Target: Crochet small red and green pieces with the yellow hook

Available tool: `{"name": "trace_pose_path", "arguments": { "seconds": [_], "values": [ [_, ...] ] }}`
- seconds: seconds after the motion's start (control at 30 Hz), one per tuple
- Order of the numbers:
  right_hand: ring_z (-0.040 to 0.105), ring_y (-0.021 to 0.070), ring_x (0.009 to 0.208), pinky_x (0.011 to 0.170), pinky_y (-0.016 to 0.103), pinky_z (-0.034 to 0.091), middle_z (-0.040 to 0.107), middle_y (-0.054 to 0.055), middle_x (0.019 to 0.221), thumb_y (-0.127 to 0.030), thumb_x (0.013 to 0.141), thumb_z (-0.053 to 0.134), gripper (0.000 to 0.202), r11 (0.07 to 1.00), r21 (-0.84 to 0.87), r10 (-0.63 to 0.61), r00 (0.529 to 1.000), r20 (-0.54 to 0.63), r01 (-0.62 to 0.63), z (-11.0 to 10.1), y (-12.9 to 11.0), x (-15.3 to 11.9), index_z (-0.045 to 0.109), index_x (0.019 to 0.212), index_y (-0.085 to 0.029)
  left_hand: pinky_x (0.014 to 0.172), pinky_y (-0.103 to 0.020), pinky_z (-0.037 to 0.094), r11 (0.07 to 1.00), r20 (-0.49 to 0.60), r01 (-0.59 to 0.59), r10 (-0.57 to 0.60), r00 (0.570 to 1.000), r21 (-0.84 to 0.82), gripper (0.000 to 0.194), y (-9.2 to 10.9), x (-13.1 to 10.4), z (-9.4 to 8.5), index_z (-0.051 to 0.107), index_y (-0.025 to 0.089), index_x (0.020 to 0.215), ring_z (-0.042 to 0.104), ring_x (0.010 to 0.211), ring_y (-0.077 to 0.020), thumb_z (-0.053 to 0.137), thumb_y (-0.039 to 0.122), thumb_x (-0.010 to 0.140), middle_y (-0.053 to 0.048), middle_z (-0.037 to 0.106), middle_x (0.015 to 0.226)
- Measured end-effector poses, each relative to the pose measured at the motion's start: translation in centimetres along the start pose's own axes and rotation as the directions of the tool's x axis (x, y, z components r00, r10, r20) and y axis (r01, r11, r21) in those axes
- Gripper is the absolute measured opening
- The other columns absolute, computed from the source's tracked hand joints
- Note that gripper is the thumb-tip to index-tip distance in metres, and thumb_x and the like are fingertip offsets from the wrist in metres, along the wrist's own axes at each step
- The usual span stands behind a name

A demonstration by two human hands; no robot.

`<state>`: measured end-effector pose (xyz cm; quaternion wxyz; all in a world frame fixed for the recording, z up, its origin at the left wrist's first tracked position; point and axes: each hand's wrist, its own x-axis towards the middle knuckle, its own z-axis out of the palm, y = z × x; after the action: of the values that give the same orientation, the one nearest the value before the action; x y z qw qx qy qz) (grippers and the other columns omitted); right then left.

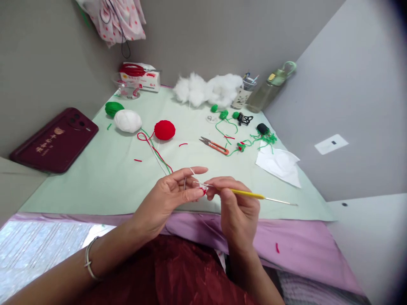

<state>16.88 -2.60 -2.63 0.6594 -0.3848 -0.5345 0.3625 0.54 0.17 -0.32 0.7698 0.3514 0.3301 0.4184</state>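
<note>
My left hand (173,190) pinches a small red and white crochet piece (203,190) between thumb and fingers, with white yarn running over its raised index finger. In my right hand (240,207) is a crochet hook with a yellow handle (246,193); its thin left tip meets the crochet piece, while a second metal end points right. Red, white and green strands lead from near my left hand toward a red yarn ball (164,130), a white yarn ball (127,121) and a green yarn ball (114,109). The fingers partly hide the stitches.
Orange thread snips (214,145) lie mid-table, with small green crochet pieces (224,115) behind. White stuffing (208,90), a pen cup (243,95) and a bottle (267,91) stand at the back. A phone (55,140) leans at left; a white paper (280,166) lies at right.
</note>
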Motion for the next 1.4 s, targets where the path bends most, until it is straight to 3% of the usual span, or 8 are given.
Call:
{"name": "trace_pose_path", "arguments": {
  "seconds": [0.27, 0.53, 0.9, 1.0, 1.1, 1.2, 1.3, 1.4],
  "values": [
    [0.074, 0.0121, 0.074, 0.071, 0.027, 0.060, 0.081, 0.001, 0.093, -0.029, 0.107, 0.058, 0.020, 0.976, 0.197, 0.083, 0.996, 0.033, -0.088, -0.7, -0.4, 0.4, 0.077, 0.101, -0.024, 0.086, -0.023, 0.048, 0.999, 0.035, -0.002, 0.000, 0.999, 0.052, 0.032, 0.2, -0.2, -0.3, 0.083, 0.034, 0.117, 0.058, 0.086, -0.0103, 0.085, 0.023, 0.087, 0.003, 0.064, 0.089],
    [0.073, 0.0155, 0.080, 0.074, 0.033, 0.061, 0.079, 0.004, 0.099, -0.017, 0.107, 0.053, 0.021, 0.981, -0.097, -0.161, 0.984, 0.072, 0.168, -1.0, -1.0, -0.2, 0.074, 0.109, -0.023, 0.082, -0.021, 0.048, 0.993, 0.013, -0.065, 0.064, 0.998, 0.101, 0.030, 0.2, -0.2, -0.4, 0.084, 0.033, 0.116, 0.058, 0.085, -0.0106, 0.086, 0.027, 0.087, 0.003, 0.062, 0.086],
    [0.075, 0.0195, 0.102, 0.081, 0.031, 0.064, 0.077, 0.010, 0.115, -0.011, 0.101, 0.061, 0.033, 0.602, -0.578, -0.433, 0.833, 0.344, 0.551, -1.3, -0.1, -1.2, 0.071, 0.130, -0.022, 0.080, -0.020, 0.050, 0.989, -0.036, -0.121, 0.125, 0.992, 0.087, 0.038, -0.1, -0.3, 0.2, 0.081, 0.031, 0.120, 0.062, 0.082, -0.0093, 0.088, 0.021, 0.084, 0.004, 0.068, 0.084],
    [0.074, 0.0220, 0.105, 0.080, 0.034, 0.065, 0.075, 0.009, 0.116, -0.009, 0.099, 0.063, 0.039, 0.490, -0.642, -0.498, 0.794, 0.349, 0.590, -1.0, 0.4, -1.3, 0.072, 0.132, -0.027, 0.079, -0.021, 0.051, 0.999, -0.016, -0.008, 0.008, 1.000, -0.044, 0.047, 0.0, -0.2, 0.2, 0.078, 0.028, 0.128, 0.063, 0.081, -0.0100, 0.089, 0.022, 0.083, 0.002, 0.070, 0.086],
    [0.074, 0.0208, 0.093, 0.075, 0.036, 0.064, 0.076, 0.007, 0.106, -0.012, 0.102, 0.057, 0.033, 0.687, -0.545, -0.452, 0.870, 0.198, 0.481, -0.7, 0.3, -1.1, 0.074, 0.126, -0.028, 0.082, -0.023, 0.052, 0.980, 0.019, 0.128, -0.126, 0.992, -0.151, 0.045, 0.2, 0.0, -0.1, 0.078, 0.023, 0.128, 0.064, 0.081, -0.0106, 0.087, 0.024, 0.084, 0.000, 0.071, 0.087],
    [0.070, 0.0173, 0.075, 0.066, 0.034, 0.060, 0.073, 0.003, 0.090, -0.017, 0.106, 0.053, 0.025, 0.920, -0.271, -0.291, 0.957, 0.009, 0.283, -0.3, -0.2, -0.4, 0.076, 0.112, -0.026, 0.082, -0.022, 0.051, 0.988, 0.003, 0.100, -0.100, 0.995, -0.122, 0.040, 0.4, 0.1, -0.4, 0.080, 0.023, 0.125, 0.063, 0.079, -0.0098, 0.087, 0.023, 0.085, 0.001, 0.068, 0.085],
    [0.067, 0.0150, 0.072, 0.066, 0.032, 0.058, 0.074, 0.002, 0.093, -0.020, 0.105, 0.056, 0.022, 0.979, -0.116, -0.168, 0.986, 0.001, 0.167, 0.1, -0.4, 0.2, 0.077, 0.106, -0.026, 0.080, -0.023, 0.050, 0.998, 0.009, 0.048, -0.048, 0.999, -0.040, 0.036, 0.4, 0.1, -0.2, 0.082, 0.025, 0.119, 0.061, 0.078, -0.0102, 0.087, 0.024, 0.084, 0.002, 0.066, 0.084],
    [0.070, 0.0159, 0.079, 0.070, 0.032, 0.060, 0.077, 0.002, 0.096, -0.015, 0.103, 0.058, 0.024, 0.959, -0.214, -0.184, 0.983, 0.023, 0.184, 0.4, -0.3, 0.0, 0.078, 0.110, -0.028, 0.085, -0.026, 0.050, 1.000, -0.023, -0.025, 0.026, 0.999, 0.017, 0.035, 0.2, 0.0, 0.2, 0.083, 0.027, 0.116, 0.062, 0.084, -0.0129, 0.088, 0.025, 0.082, 0.002, 0.068, 0.085]
  ]
}}
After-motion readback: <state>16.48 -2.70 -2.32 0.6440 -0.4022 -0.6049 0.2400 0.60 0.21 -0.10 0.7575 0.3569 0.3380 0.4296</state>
